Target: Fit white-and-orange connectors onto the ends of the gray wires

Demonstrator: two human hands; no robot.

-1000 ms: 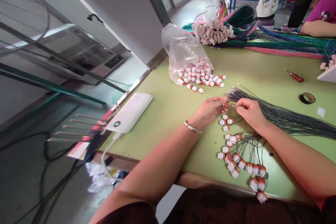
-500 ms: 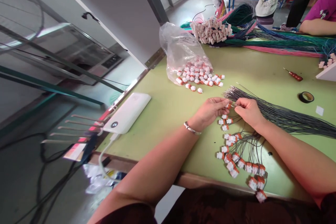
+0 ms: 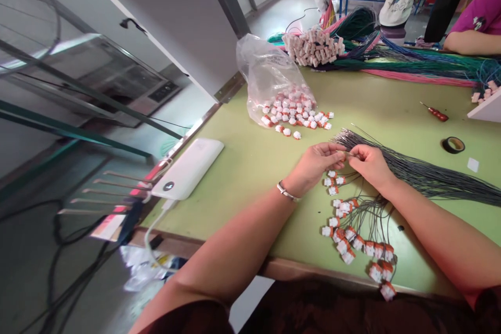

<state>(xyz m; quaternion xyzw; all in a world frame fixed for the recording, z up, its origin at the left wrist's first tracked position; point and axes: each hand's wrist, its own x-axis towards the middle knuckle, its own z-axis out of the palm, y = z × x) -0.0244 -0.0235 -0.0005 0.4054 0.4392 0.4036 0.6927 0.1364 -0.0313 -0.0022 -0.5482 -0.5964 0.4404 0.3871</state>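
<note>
My left hand (image 3: 319,163) pinches a small connector, mostly covered by its fingers. Close beside it, my right hand (image 3: 368,163) has thumb and forefinger closed on a thin wire end at the connector. Below both hands lie several white-and-orange connectors (image 3: 347,255) with dark wires attached. A bundle of loose dark wires (image 3: 426,169) runs from behind my right hand to the right edge, its metal tips toward the left. Further back, more connectors (image 3: 296,109) spill from a clear plastic bag (image 3: 266,75).
A white power bank (image 3: 191,167) with a cable lies near the table's left edge. On the right are black tape (image 3: 453,145), a red-handled awl (image 3: 437,114) and a white scrap (image 3: 473,165). Coloured wires (image 3: 422,65) cross the back, near a person's arm (image 3: 473,42).
My left fingers have turned slightly around the connector, which now shows less. The hands stay together, and the view has shifted a little.
</note>
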